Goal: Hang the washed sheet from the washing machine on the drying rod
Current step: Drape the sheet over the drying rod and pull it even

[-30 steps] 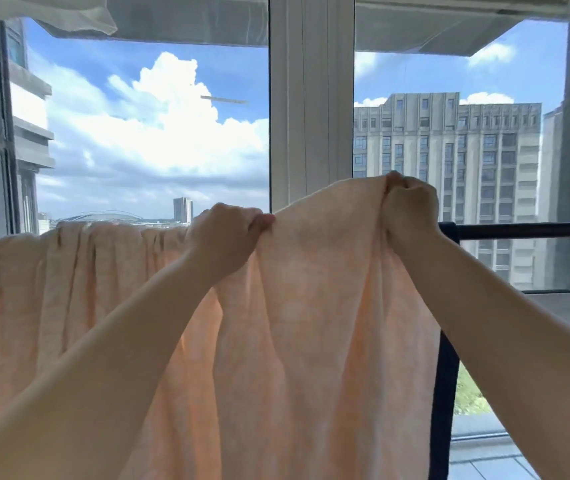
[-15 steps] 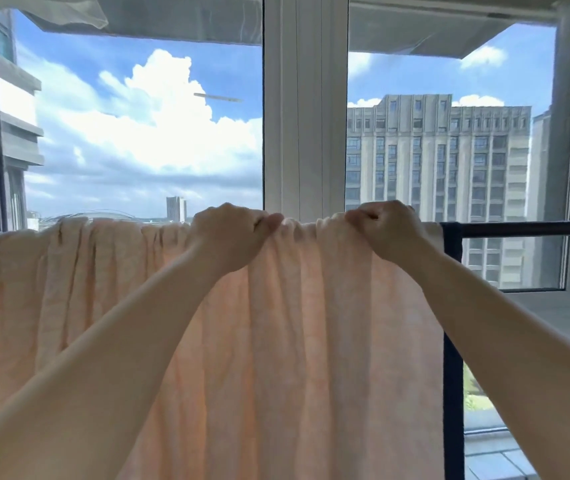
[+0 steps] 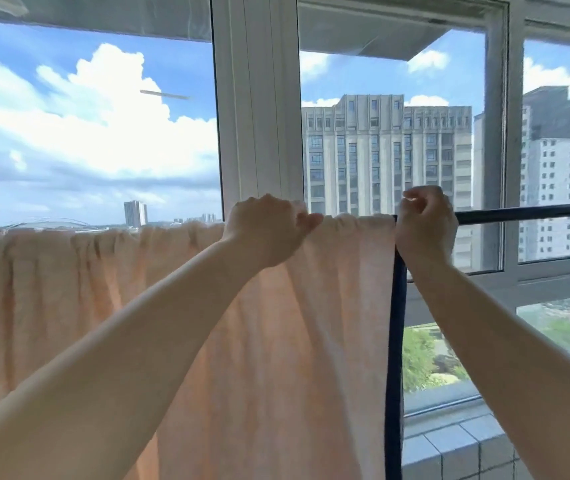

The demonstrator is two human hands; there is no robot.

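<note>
You are standing on an enclosed apartment balcony high up in a residential block. White-framed windows (image 3: 257,98) fill the frame, a dark drying rod (image 3: 525,215) crosses the right half with a peach sheet (image 3: 276,341) draped over it, and tall apartment towers (image 3: 387,150) rise outside at centre right.

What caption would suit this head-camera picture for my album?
Both hands, left hand and right hand, grip the peach sheet draped over the dark drying rod by a window.

We see bare drying rod (image 3: 532,216) free to our right, sheet (image 3: 276,341) blocking the left, window frame (image 3: 257,105) seemingly close behind
</note>
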